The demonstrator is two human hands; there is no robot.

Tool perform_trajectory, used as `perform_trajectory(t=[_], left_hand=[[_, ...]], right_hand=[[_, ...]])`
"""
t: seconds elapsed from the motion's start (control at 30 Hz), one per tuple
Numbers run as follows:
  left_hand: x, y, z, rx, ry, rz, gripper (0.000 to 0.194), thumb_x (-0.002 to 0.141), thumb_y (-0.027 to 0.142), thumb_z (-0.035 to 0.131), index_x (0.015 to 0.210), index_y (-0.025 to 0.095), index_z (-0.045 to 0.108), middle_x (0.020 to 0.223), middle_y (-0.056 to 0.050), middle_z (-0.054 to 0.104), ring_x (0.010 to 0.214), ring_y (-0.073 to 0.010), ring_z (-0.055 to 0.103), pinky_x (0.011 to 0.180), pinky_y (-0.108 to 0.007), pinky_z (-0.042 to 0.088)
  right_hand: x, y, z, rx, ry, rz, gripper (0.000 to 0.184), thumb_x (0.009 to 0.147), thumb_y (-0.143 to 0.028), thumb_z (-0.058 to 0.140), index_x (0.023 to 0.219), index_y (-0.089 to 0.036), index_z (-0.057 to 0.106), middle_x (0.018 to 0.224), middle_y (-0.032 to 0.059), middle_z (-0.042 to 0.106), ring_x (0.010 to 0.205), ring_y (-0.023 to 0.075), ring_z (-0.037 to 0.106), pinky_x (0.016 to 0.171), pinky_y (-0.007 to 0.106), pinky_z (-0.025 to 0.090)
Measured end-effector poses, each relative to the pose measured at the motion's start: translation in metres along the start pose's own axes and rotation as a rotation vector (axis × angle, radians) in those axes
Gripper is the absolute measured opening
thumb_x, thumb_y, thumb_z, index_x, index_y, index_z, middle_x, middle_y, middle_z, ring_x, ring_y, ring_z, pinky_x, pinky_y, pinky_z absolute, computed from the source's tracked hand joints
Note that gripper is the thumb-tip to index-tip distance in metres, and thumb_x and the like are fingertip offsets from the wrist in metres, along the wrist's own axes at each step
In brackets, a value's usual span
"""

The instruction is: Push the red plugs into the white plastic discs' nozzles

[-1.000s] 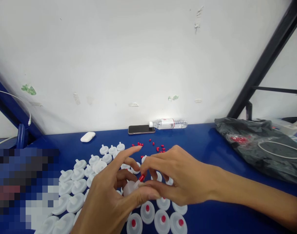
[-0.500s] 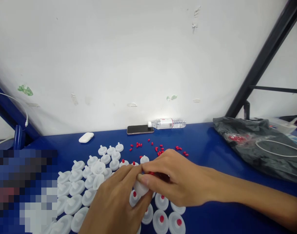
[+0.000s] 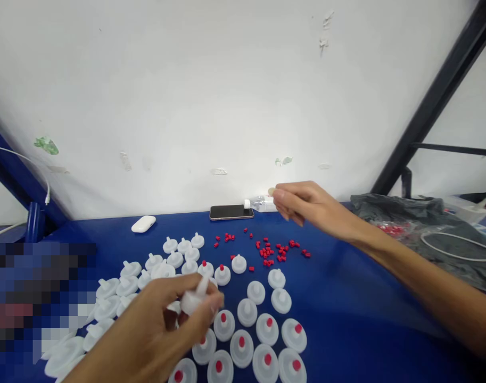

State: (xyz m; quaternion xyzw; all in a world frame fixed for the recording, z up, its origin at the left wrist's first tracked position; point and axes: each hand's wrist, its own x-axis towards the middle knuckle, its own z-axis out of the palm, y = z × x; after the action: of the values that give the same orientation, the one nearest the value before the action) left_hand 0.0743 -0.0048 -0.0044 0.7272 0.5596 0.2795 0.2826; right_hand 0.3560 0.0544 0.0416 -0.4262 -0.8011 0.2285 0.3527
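Observation:
My left hand (image 3: 163, 324) is closed around a white plastic nozzle cap (image 3: 195, 298), its bare spout pointing up. Raised in front of the water bottle, my right hand (image 3: 301, 202) has thumb and forefinger pinched together; anything between them is too small to make out. Below it, small red tip caps (image 3: 267, 251) lie scattered on the blue table (image 3: 346, 298). Nozzle caps with red tips (image 3: 267, 330) stand in loose rows near the front. Several white nozzle caps without red tips (image 3: 247, 311) stand behind those, and many more (image 3: 107, 308) crowd the left side.
By the wall lie a phone (image 3: 231, 212) and a clear water bottle (image 3: 262, 203) on its side. A white earbud case (image 3: 143, 224) is at the back left. On the right is a black plastic bag (image 3: 442, 266) with a white cable (image 3: 458, 258) over it.
My hands have come apart. The right one rose up and back toward the bottle; the left shifted left with the nozzle cap. Nozzle caps and red tip caps formerly hidden now show.

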Motion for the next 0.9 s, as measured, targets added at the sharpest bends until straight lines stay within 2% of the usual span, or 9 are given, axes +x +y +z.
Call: perform_trajectory(t=[0.1, 0.2, 0.3, 0.4, 0.5, 0.63, 0.7, 0.8, 0.9], left_hand=[[0.011, -0.008, -0.002, 0.09, 0.035, 0.124, 0.043, 0.09, 0.065, 0.056, 0.093, 0.027, 0.076, 0.075, 0.001, 0.07, 0.051, -0.0145, 0.058, 0.047, -0.025, 0.048], [0.015, -0.011, 0.007, 0.12, -0.006, 0.19, 0.039, 0.094, 0.059, 0.053, 0.104, 0.029, 0.076, 0.089, -0.001, 0.069, 0.056, -0.0137, 0.059, 0.053, -0.026, 0.052], [0.016, -0.014, 0.016, 0.137, 0.026, 0.191, 0.037, 0.095, 0.054, 0.054, 0.119, 0.033, 0.073, 0.097, -0.002, 0.07, 0.062, -0.0154, 0.061, 0.06, -0.029, 0.055], [0.018, -0.013, 0.021, 0.177, 0.15, 0.214, 0.042, 0.093, 0.05, 0.06, 0.131, 0.035, 0.066, 0.095, -0.001, 0.073, 0.07, -0.0191, 0.066, 0.065, -0.031, 0.056], [0.019, -0.009, 0.023, 0.167, 0.169, 0.27, 0.045, 0.09, 0.045, 0.066, 0.134, 0.036, 0.063, 0.093, 0.002, 0.076, 0.074, -0.0198, 0.069, 0.065, -0.03, 0.056], [0.021, -0.012, 0.025, 0.237, 0.116, 0.33, 0.049, 0.09, 0.046, 0.067, 0.137, 0.035, 0.061, 0.095, 0.002, 0.079, 0.08, -0.022, 0.073, 0.061, -0.028, 0.057], [0.023, -0.017, 0.026, 0.331, 0.188, 0.365, 0.045, 0.095, 0.046, 0.061, 0.136, 0.03, 0.063, 0.108, -0.004, 0.079, 0.093, -0.0257, 0.073, 0.071, -0.034, 0.06], [0.027, -0.027, 0.028, 0.508, 0.296, 0.438, 0.034, 0.101, 0.033, 0.047, 0.119, 0.021, 0.073, 0.115, -0.011, 0.077, 0.102, -0.0313, 0.069, 0.085, -0.045, 0.057], [0.029, -0.034, 0.029, 0.669, 0.227, 0.495, 0.033, 0.1, 0.019, 0.044, 0.101, 0.02, 0.077, 0.102, -0.012, 0.078, 0.093, -0.032, 0.068, 0.083, -0.048, 0.054]], right_hand=[[0.005, 0.017, 0.006, -0.356, -0.092, 0.035, 0.04, 0.104, -0.046, 0.053, 0.077, -0.018, 0.062, 0.062, -0.003, 0.056, 0.055, 0.0117, 0.047, 0.057, 0.028, 0.032], [0.007, 0.031, 0.023, -0.519, -0.229, 0.053, 0.03, 0.1, -0.045, 0.06, 0.092, -0.019, 0.072, 0.073, 0.0014, 0.07, 0.066, 0.0164, 0.06, 0.061, 0.029, 0.034], [0.006, 0.032, 0.032, -0.493, -0.194, 0.053, 0.034, 0.1, -0.049, 0.059, 0.107, -0.019, 0.074, 0.078, 0.0029, 0.074, 0.07, 0.0182, 0.064, 0.062, 0.028, 0.036], [0.001, 0.014, 0.035, -0.304, -0.241, 0.017, 0.041, 0.105, -0.05, 0.05, 0.095, -0.018, 0.074, 0.068, -0.0008, 0.067, 0.057, 0.0125, 0.055, 0.056, 0.026, 0.034], [-0.009, -0.008, 0.042, -0.138, -0.353, -0.072, 0.042, 0.106, -0.047, 0.048, 0.083, -0.018, 0.068, 0.061, -0.0054, 0.057, 0.051, 0.0082, 0.045, 0.052, 0.024, 0.03], [-0.017, -0.017, 0.057, -0.282, -0.294, -0.195, 0.036, 0.106, -0.035, 0.05, 0.075, -0.017, 0.06, 0.063, -0.0051, 0.054, 0.055, 0.0079, 0.043, 0.055, 0.025, 0.028], [-0.017, -0.013, 0.063, -0.399, -0.241, -0.181, 0.037, 0.106, -0.033, 0.049, 0.075, -0.017, 0.062, 0.066, -0.0031, 0.057, 0.057, 0.0091, 0.044, 0.055, 0.027, 0.026], [-0.015, -0.006, 0.069, -0.489, -0.237, -0.129, 0.038, 0.106, -0.038, 0.049, 0.081, -0.017, 0.068, 0.07, -0.0008, 0.063, 0.059, 0.0103, 0.048, 0.054, 0.027, 0.024], [-0.014, -0.003, 0.075, -0.56, -0.298, -0.123, 0.036, 0.105, -0.041, 0.052, 0.085, -0.018, 0.07, 0.075, 0.0003, 0.065, 0.058, 0.0108, 0.048, 0.052, 0.028, 0.02]])
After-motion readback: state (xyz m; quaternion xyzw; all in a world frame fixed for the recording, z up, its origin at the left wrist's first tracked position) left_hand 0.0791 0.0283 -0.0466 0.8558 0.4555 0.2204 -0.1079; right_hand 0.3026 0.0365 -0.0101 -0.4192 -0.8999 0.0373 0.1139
